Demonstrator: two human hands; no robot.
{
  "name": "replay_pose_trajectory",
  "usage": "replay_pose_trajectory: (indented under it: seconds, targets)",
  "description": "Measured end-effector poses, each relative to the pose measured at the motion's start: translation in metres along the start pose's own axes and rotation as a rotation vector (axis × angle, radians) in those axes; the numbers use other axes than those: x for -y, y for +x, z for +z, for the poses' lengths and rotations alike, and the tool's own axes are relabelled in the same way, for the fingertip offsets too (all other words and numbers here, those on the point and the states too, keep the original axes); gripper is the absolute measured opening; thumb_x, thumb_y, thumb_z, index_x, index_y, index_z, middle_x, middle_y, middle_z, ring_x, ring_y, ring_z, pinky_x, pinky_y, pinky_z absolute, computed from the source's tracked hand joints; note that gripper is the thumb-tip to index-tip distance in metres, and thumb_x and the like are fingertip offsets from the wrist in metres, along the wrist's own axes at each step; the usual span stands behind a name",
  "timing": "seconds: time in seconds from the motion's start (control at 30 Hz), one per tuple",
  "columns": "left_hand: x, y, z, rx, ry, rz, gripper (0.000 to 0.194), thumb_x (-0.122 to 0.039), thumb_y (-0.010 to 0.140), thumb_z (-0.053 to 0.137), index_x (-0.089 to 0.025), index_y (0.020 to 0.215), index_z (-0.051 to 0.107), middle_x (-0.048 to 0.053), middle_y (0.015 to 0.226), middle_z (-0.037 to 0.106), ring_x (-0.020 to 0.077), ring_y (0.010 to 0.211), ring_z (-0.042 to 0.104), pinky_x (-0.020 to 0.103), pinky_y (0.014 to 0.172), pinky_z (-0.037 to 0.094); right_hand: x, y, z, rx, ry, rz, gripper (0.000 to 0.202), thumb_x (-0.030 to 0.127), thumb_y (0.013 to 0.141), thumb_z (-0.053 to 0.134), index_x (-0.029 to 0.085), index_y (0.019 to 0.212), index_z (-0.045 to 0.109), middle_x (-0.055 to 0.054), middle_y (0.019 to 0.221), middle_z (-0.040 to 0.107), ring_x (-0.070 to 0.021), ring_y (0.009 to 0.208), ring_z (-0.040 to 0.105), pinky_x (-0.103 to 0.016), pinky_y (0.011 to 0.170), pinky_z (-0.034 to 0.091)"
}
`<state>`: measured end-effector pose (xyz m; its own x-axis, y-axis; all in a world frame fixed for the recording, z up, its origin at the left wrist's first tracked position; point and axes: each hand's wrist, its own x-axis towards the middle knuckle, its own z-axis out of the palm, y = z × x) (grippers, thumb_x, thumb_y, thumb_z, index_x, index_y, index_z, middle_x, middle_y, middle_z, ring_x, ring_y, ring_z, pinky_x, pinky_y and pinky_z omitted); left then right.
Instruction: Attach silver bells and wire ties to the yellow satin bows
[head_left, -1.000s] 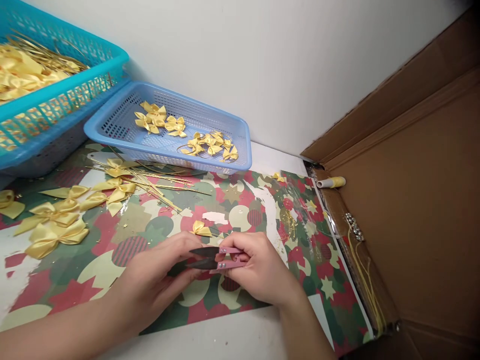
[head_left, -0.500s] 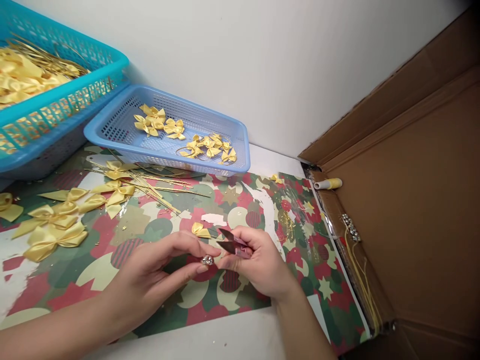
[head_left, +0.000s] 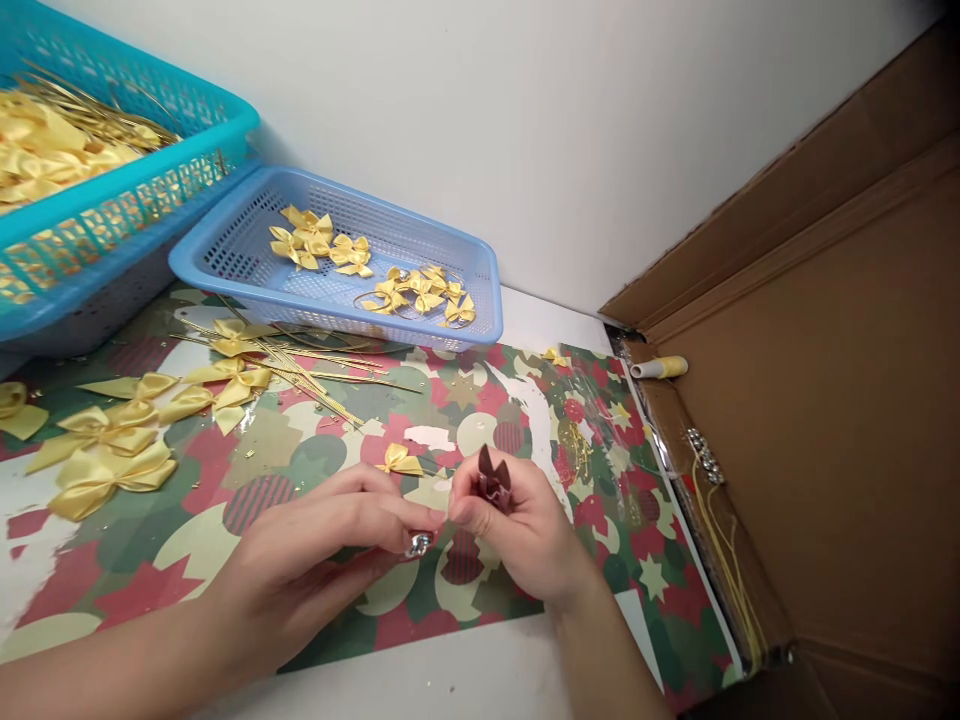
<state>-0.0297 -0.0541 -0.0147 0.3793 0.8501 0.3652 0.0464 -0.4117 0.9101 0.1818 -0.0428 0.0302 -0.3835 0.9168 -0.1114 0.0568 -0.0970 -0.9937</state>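
Observation:
Silver bells (head_left: 418,544) are pinched between the thumb and fingers of my left hand (head_left: 330,560), low in the middle. My right hand (head_left: 517,520) is closed around small dark-bladed snips (head_left: 495,478), whose blades point up and stand apart. Its thumb and index fingertip are pressed together, close beside my left fingertips; whatever thin thing may lie between them is too small to make out. Just behind my hands, a yellow ribbon bow (head_left: 401,460) lies on the patterned paper (head_left: 300,520).
Yellow bows (head_left: 112,475) and gold twist strips (head_left: 315,385) lie at the left. A blue basket (head_left: 337,305) holds bows; a fuller teal basket (head_left: 217,150) stands behind left. Along the cardboard wall (head_left: 825,330) are more bells (head_left: 703,455) and a yellow-white tube (head_left: 660,368).
The snips have turned from pointing left to pointing up within my right hand. My left fingers have extended toward my right fingertips, and the bells sit slightly lower.

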Motion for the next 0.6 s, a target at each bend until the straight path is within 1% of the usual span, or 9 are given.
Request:
replay_pose_trajectory:
  seconds: [0.1,0.13,0.17,0.23,0.3,0.37,0.43,0.53,0.6]
  targets:
    - [-0.001,-0.003,0.004,-0.032,-0.022,-0.018,0.016,-0.024,0.095,0.059,-0.030,0.092,0.074,0.002,0.093,0.078,0.0167,0.079,0.067,0.025,0.068,0.058,0.003,0.000,0.002,0.028,-0.032,-0.060,0.026,0.032,0.070,0.087,0.018,0.073,0.066,0.010,0.053,0.035,-0.0059,0.048,0.026,-0.021,0.044,0.025]
    - [-0.002,-0.003,0.004,-0.032,-0.026,-0.013,0.017,-0.025,0.096,0.059,-0.031,0.092,0.074,0.002,0.092,0.078,0.0166,0.079,0.067,0.025,0.068,0.058,0.004,0.000,0.003,0.034,-0.061,-0.096,0.026,0.031,0.067,0.089,0.018,0.071,0.067,0.010,0.052,0.035,-0.0055,0.047,0.024,-0.021,0.043,0.024]
    - [-0.002,-0.003,0.005,-0.031,-0.029,-0.001,0.018,-0.024,0.096,0.058,-0.031,0.093,0.074,0.002,0.092,0.078,0.0163,0.079,0.066,0.024,0.068,0.058,0.005,0.001,0.004,0.036,-0.094,-0.131,0.026,0.032,0.066,0.089,0.017,0.069,0.069,0.009,0.051,0.040,-0.0053,0.047,0.023,-0.021,0.042,0.024]
    - [-0.002,-0.001,0.005,-0.023,-0.033,0.026,0.019,-0.023,0.097,0.057,-0.031,0.096,0.074,0.002,0.091,0.078,0.0154,0.078,0.066,0.023,0.068,0.058,0.005,0.001,0.005,0.032,-0.160,-0.170,0.025,0.036,0.071,0.086,0.016,0.067,0.071,0.005,0.054,0.054,-0.0054,0.046,0.029,-0.021,0.042,0.029]
    - [-0.003,0.001,0.004,-0.013,-0.035,0.029,0.019,-0.022,0.097,0.057,-0.030,0.096,0.074,0.003,0.088,0.077,0.0155,0.079,0.067,0.023,0.067,0.058,0.004,0.001,0.005,0.015,-0.214,-0.187,0.026,0.040,0.074,0.084,0.017,0.067,0.072,0.001,0.058,0.063,-0.0062,0.045,0.036,-0.022,0.043,0.034]
    - [-0.003,0.003,0.003,-0.004,-0.033,0.006,0.018,-0.021,0.095,0.058,-0.029,0.093,0.074,0.003,0.085,0.077,0.0158,0.078,0.067,0.022,0.064,0.058,0.002,0.001,0.005,0.001,-0.245,-0.214,0.026,0.041,0.075,0.083,0.018,0.069,0.074,0.000,0.060,0.066,-0.0073,0.046,0.041,-0.022,0.044,0.038]
    - [-0.003,0.005,0.001,0.010,-0.020,0.002,0.020,-0.016,0.093,0.058,-0.029,0.093,0.074,0.002,0.085,0.077,0.0153,0.077,0.067,0.020,0.063,0.057,-0.001,0.001,0.005,0.000,-0.253,-0.254,0.023,0.039,0.077,0.081,0.018,0.070,0.074,0.000,0.060,0.068,-0.0080,0.046,0.045,-0.022,0.045,0.039]
    - [-0.004,0.008,-0.003,0.046,0.044,0.004,0.024,-0.010,0.088,0.061,-0.029,0.095,0.074,0.001,0.089,0.078,0.0150,0.077,0.070,0.019,0.064,0.058,-0.006,0.000,0.006,0.001,-0.308,-0.287,0.016,0.031,0.081,0.077,0.020,0.071,0.072,0.000,0.061,0.068,-0.0089,0.047,0.050,-0.022,0.048,0.042]
    - [-0.005,0.010,-0.004,0.016,0.082,-0.037,0.021,-0.012,0.085,0.064,-0.028,0.093,0.075,0.000,0.089,0.079,0.0159,0.077,0.073,0.020,0.067,0.059,-0.009,0.001,0.007,-0.003,-0.399,-0.325,0.013,0.025,0.083,0.071,0.020,0.072,0.070,0.001,0.061,0.068,-0.0100,0.050,0.053,-0.023,0.052,0.044]
